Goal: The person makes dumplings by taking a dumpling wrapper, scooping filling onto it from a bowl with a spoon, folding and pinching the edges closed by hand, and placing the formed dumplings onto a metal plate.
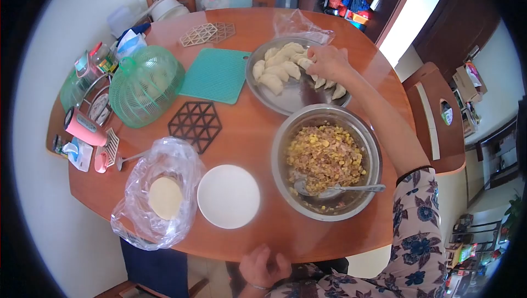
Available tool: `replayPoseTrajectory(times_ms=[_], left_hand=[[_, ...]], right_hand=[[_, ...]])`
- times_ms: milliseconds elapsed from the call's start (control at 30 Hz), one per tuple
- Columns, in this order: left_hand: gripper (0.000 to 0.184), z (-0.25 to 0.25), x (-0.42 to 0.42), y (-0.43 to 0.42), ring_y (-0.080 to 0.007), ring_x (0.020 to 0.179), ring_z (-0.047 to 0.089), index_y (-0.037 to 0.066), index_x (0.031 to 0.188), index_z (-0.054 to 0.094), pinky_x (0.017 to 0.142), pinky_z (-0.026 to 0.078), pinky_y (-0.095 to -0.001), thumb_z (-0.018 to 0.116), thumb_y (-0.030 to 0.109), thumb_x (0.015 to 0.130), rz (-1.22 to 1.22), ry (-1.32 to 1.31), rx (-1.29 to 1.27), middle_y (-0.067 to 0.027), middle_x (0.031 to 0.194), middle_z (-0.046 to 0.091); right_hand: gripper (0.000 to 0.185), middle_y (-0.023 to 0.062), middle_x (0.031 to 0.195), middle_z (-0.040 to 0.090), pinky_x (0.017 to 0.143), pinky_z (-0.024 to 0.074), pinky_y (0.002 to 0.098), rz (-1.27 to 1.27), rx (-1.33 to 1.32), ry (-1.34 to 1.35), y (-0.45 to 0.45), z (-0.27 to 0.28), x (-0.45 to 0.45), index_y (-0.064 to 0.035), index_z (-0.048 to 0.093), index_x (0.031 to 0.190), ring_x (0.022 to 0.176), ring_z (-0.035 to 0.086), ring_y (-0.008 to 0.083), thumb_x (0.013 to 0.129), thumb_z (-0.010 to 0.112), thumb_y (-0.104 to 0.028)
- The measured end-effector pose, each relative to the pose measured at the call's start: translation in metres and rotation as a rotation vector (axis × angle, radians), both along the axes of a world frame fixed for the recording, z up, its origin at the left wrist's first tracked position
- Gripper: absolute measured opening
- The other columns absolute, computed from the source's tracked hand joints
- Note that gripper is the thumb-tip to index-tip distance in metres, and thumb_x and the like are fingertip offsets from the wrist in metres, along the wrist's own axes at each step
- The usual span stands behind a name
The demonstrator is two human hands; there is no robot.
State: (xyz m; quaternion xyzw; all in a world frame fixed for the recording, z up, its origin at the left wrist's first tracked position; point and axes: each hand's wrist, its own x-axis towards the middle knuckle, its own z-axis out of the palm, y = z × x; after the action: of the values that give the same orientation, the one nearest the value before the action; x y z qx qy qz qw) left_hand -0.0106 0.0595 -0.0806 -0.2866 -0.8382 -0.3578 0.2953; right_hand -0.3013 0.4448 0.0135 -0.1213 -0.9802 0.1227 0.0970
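My right hand (328,63) reaches across to the far side of a round metal tray (263,93). Its fingers are closed at a dumpling (305,63) there, though the fingertips are partly hidden. Several pale folded dumplings (271,82) lie on the tray, bunched at the left and back, with a row at the right. At the near table edge, my left hand (264,266) rests with loosely bent fingers apart, holding nothing. Nearer than the tray, a steel bowl (281,188) holds chopped filling (325,152) with yellow bits, and a metal spoon (357,188) lies in it.
A white plate (228,196) stands beside a clear plastic bag (132,204) with round dough wrappers (165,198). Beyond are a dark trivet (195,126), a turquoise mat (214,76) and a green mesh basket (123,97). A pink bottle (85,126) stands left; chairs surround the table.
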Motion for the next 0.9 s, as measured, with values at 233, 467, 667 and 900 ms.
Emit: replayPoseTrajectory(times_ms=[233, 467, 667, 900], left_hand=[[0.037, 0.0, 0.002, -0.002, -0.0267, 0.07, 0.063, 0.002, 0.109, 0.059, 0.062, 0.05, -0.0367, 0.067, 0.007, 0.073, -0.013, -0.024, 0.016, -0.0149, 0.094, 0.069], [0.059, 0.006, -0.003, -0.005, -0.0296, 0.062, 0.064, 0.001, 0.124, 0.052, 0.054, 0.053, -0.0352, 0.076, 0.01, 0.07, -0.056, -0.004, -0.047, -0.0163, 0.091, 0.066], [0.054, 0.008, -0.006, -0.004, -0.0288, 0.063, 0.063, -0.001, 0.119, 0.056, 0.054, 0.052, -0.0341, 0.076, 0.012, 0.07, -0.062, 0.007, -0.023, -0.0152, 0.089, 0.066], [0.042, 0.006, -0.001, -0.002, -0.0291, 0.075, 0.064, 0.004, 0.114, 0.057, 0.065, 0.052, -0.0379, 0.07, 0.013, 0.076, -0.04, -0.036, -0.007, -0.0145, 0.097, 0.067]], right_hand=[[0.031, 0.0102, 0.093, 0.075, 0.086, 0.034, 0.0463, 0.032, 0.126, -0.033, -0.011, 0.002, 0.001, -0.0144, 0.075, 0.098, 0.098, 0.069, 0.0277, 0.069, 0.077, -0.027], [0.027, 0.0107, 0.092, 0.075, 0.083, 0.0342, 0.0487, 0.086, 0.252, -0.005, -0.012, -0.001, -0.003, -0.0144, 0.078, 0.089, 0.093, 0.07, 0.0288, 0.067, 0.081, -0.03], [0.029, 0.0113, 0.094, 0.076, 0.087, 0.0348, 0.0518, 0.095, 0.279, -0.04, -0.016, -0.001, -0.007, -0.0121, 0.078, 0.089, 0.095, 0.071, 0.0295, 0.067, 0.081, -0.031], [0.031, 0.0049, 0.091, 0.074, 0.084, 0.0312, 0.0441, 0.043, 0.349, -0.215, -0.017, 0.01, -0.011, -0.0202, 0.075, 0.095, 0.094, 0.068, 0.0234, 0.071, 0.078, -0.039]])
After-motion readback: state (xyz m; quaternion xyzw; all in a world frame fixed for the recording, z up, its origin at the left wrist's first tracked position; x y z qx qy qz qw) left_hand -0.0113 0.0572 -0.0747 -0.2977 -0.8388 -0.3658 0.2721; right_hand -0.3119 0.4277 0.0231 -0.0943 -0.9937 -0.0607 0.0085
